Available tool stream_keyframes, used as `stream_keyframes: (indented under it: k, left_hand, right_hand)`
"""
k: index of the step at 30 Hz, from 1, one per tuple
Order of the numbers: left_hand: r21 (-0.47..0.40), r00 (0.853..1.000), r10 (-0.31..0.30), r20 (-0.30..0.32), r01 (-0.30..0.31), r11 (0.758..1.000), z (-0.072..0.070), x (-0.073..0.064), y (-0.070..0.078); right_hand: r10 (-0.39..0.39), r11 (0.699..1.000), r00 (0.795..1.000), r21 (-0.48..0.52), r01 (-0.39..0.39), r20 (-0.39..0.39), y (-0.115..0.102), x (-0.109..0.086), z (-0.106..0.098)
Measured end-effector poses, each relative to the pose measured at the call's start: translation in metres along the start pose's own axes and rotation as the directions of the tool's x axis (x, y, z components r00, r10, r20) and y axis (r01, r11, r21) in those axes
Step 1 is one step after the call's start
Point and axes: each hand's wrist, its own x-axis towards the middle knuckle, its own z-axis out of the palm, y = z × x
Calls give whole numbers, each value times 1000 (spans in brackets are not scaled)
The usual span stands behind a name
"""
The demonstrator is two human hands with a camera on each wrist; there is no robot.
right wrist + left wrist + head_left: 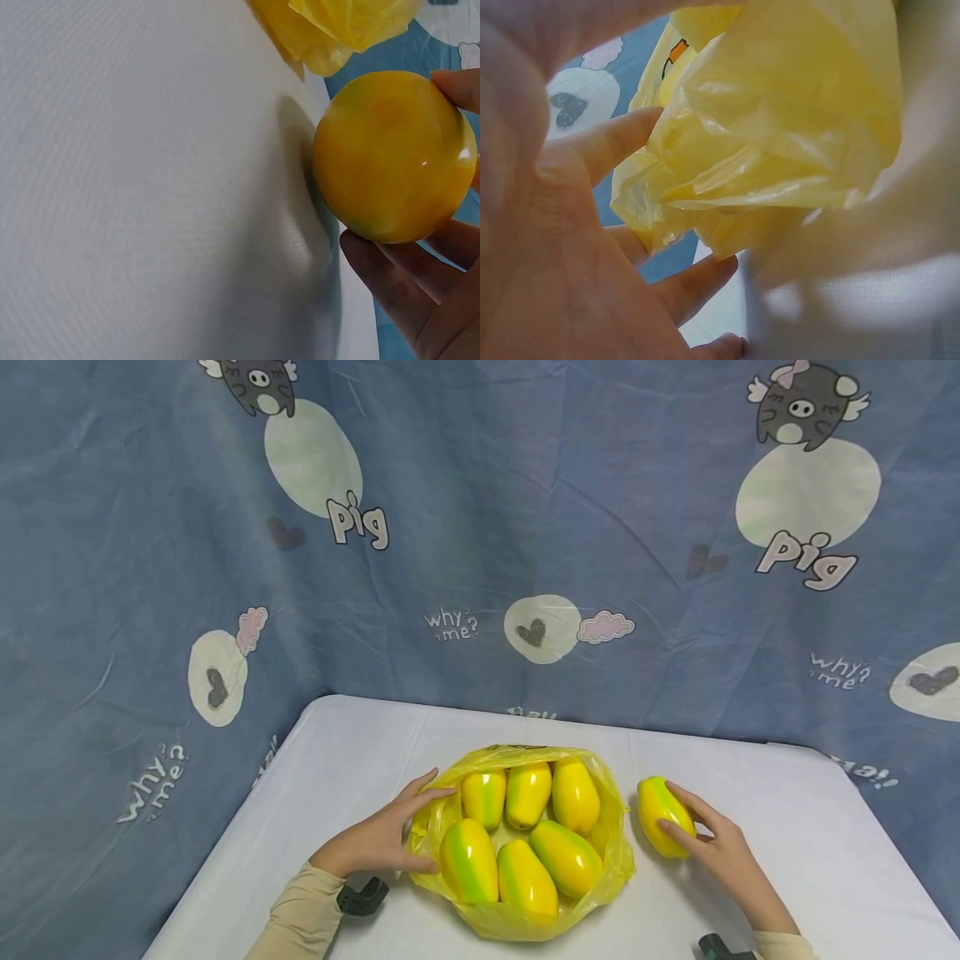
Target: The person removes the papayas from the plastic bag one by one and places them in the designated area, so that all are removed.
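Note:
A yellow plastic bag stands on the table with its mouth spread wide. Inside it lie several glossy yellow-green mangoes, in a back and a front row. At the bag's left side my left hand has its fingers spread, with fingertips at the rim; in the left wrist view the crumpled bag wall is beside the fingers. To the right of the bag, my right hand holds one more mango between thumb and fingers. Its rounded end faces the right wrist camera.
A white cloth covers the table. Behind it hangs a blue curtain printed with pigs and lettering. Dark wrist devices sit at both wrists.

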Motion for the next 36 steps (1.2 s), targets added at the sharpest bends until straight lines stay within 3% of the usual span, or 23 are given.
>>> stream_keyframes:
  k: [16, 23, 36]
  left_hand:
    - [-25, 1000, -6, 0, 6, 1000, 0, 0, 1]
    - [-28, 1000, -4, -2, 4, 1000, 0, -1, 1]
    - [-8, 1000, -8, 2, 8, 1000, 0, -1, 0]
  right_hand:
    - [35, 999, 999, -30, -34, 16, 0, 2, 2]
    - [-20, 1000, 1000, 3, 20, 8, -1, 2, 4]
    - [-10, 1000, 1000, -24, 10, 4, -1, 1, 6]
